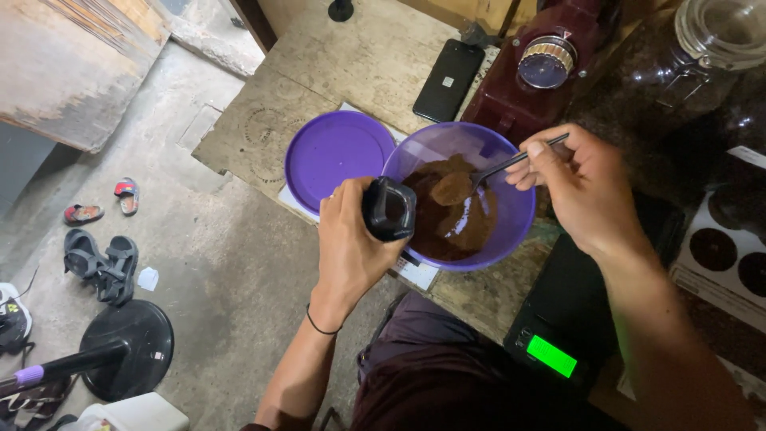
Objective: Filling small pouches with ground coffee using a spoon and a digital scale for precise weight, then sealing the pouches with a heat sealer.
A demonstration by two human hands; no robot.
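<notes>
A worn wooden table (351,56) fills the upper middle of the view, and everything the hands deal with sits on it or just above it. A dark red grinder (535,76) stands beyond the right hand's fingertips, with a glass jar (702,48) of dark beans farther to the right of it. A purple bowl (511,231) holding brown ground powder (455,219) lies between the two hands, directly below the right fingers and just to the right of the left fingers. A round purple lid (331,152) lies flat just beyond the left hand's knuckles, touching the bowl's rim. A black scale (558,335) with a lit green display sits near the right wrist, on the near side of the bowl. A black phone (448,80) lies face down on the table, well beyond the left fingers. The left hand (347,239) has its fingers wrapped tight around a small black container (389,209), held tilted at the bowl's left rim with its open mouth facing the powder. The right hand (578,183) pinches the handle of a spoon (479,179) between thumb and fingers; the spoon's heaped bowl hangs over the powder, just beside the container's mouth.
</notes>
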